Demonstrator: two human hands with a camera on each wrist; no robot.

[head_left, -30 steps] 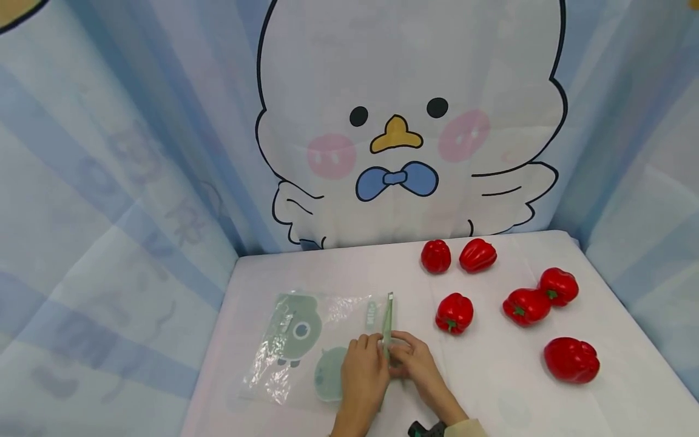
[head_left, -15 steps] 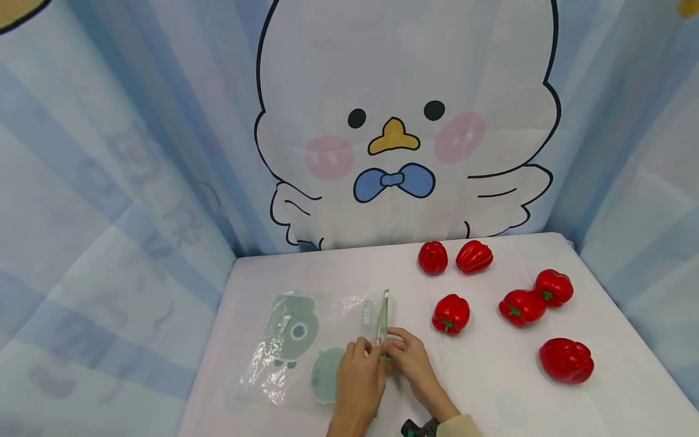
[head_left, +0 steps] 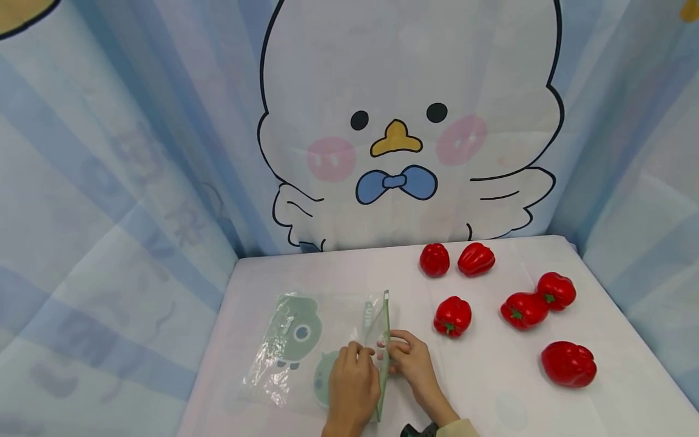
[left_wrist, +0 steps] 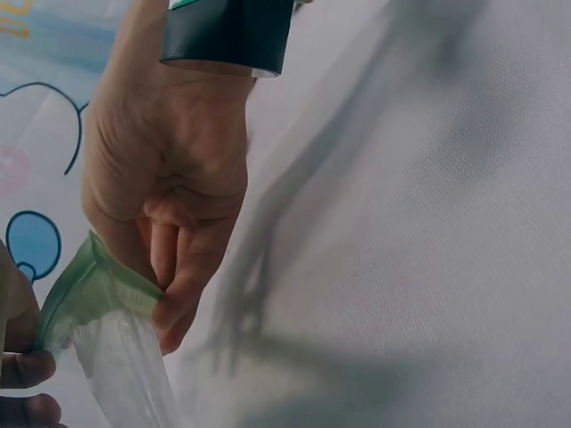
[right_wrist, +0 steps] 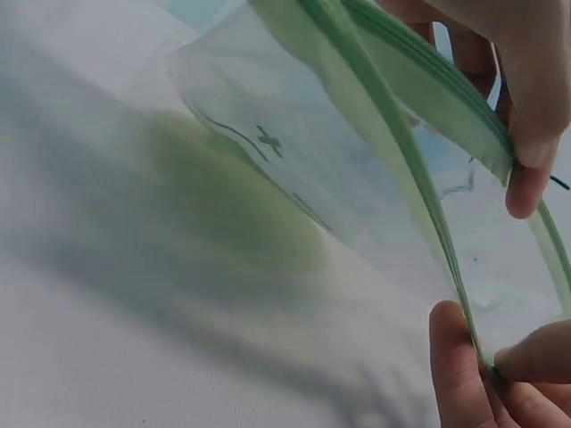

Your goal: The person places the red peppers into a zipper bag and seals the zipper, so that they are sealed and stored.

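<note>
A clear zip bag with green cartoon prints lies flat, its green-edged mouth raised on the right side. My left hand pinches one lip of the mouth; in the right wrist view its fingers are at the upper right. The other lip is pinched between thumb and fingers of my right hand, seen also in the left wrist view with a dark band at its wrist. Between the two green lips a gap shows in the right wrist view. Part of the printed round figure is hidden behind my left hand.
Several red bell peppers lie to the right on the white-covered table, the nearest pepper just beyond my right hand. A printed curtain closes off the back and both sides.
My left hand has moved slightly left and down, away from the right hand. The bag's green lips have spread apart, and its mouth shows wider than before. The peppers stay put.
</note>
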